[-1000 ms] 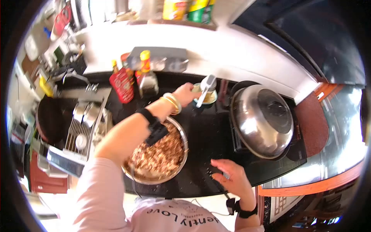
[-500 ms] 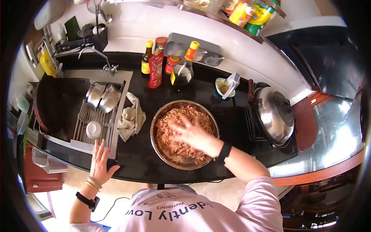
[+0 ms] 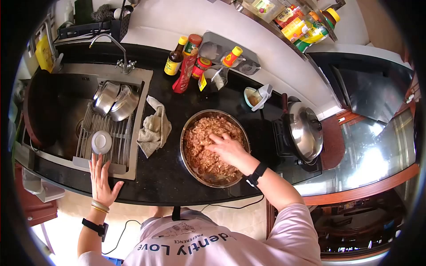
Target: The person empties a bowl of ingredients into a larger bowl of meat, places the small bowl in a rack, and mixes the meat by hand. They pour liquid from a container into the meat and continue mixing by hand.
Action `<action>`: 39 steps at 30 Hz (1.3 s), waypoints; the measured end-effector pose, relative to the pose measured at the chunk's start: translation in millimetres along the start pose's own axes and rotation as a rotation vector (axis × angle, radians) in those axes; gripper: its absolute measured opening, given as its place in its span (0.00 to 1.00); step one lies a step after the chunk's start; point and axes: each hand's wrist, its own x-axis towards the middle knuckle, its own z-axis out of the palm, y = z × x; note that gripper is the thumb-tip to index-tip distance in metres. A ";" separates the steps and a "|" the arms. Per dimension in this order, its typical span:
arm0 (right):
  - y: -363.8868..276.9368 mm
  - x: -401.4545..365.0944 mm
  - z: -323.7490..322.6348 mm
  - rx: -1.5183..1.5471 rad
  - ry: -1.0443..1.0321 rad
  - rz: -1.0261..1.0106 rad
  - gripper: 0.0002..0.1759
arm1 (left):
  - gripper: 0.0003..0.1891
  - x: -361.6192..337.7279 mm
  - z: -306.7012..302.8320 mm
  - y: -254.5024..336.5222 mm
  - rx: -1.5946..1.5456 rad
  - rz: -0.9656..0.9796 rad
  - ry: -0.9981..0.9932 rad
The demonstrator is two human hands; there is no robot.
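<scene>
A wide steel bowl (image 3: pixel 183 156) of pinkish-brown minced meat (image 3: pixel 200 133) stands on the black counter. My right hand (image 3: pixel 231 151) reaches into it from the right, fingers curled down into the mince and their tips buried. Around that wrist is a dark band. At the sink's front edge, my left hand (image 3: pixel 103 188) rests palm down with fingers stretched and holds nothing. Its fingertips lie just below a small white bowl (image 3: pixel 101 142) on the drying rack (image 3: pixel 84 146). A crumpled grey cloth (image 3: pixel 154 128) lies between the sink and the steel bowl.
Sauce bottles (image 3: pixel 188 64) and jars stand along the back wall. A small dish (image 3: pixel 254 97) with a grey-handled item sits behind the bowl. To the right is a lidded pan (image 3: pixel 304 131) on a stove. Steel pots (image 3: pixel 116 101) lean in the sink, below the tap (image 3: pixel 111 42).
My right hand has gone from spread fingers over the mince to fingers curled into it. The view has shifted slightly; my left hand stays flat at the sink's edge.
</scene>
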 end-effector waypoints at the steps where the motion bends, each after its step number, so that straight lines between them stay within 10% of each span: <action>1: 5.9 -4.7 0.9 0.043 -0.012 0.049 0.31 | 0.39 -0.7 1.1 0.8 -0.002 -0.001 -0.001; 4: -2.2 -25.3 4.5 0.302 -0.168 0.263 0.32 | 0.39 -0.5 0.0 0.1 0.001 0.001 0.006; 9: -25.5 -19.7 -4.3 -0.012 0.058 -0.213 0.33 | 0.35 -0.4 0.3 4.3 -0.017 -0.030 0.004; 16: 35.9 -18.4 19.6 0.213 -0.144 0.082 0.36 | 0.28 -2.7 5.8 3.0 -0.027 -0.022 0.065; 18: 39.8 -30.3 18.6 0.582 -0.063 -0.030 0.44 | 0.27 -2.0 6.2 4.2 -0.024 -0.027 0.081; 25: 76.4 -34.1 26.6 0.326 0.003 0.069 0.71 | 0.24 -3.4 7.8 6.0 -0.028 -0.054 0.098; 28: 39.4 -15.0 7.8 0.416 -0.217 0.228 0.65 | 0.23 -2.2 5.7 9.6 -0.032 -0.061 0.098; 33: 44.7 -3.0 27.6 0.734 0.325 -0.010 0.33 | 0.22 -1.4 6.4 9.6 -0.017 -0.052 0.095; 39: 19.6 -41.8 11.1 0.055 0.054 -0.332 0.41 | 0.21 -0.5 5.2 9.9 0.002 -0.054 0.087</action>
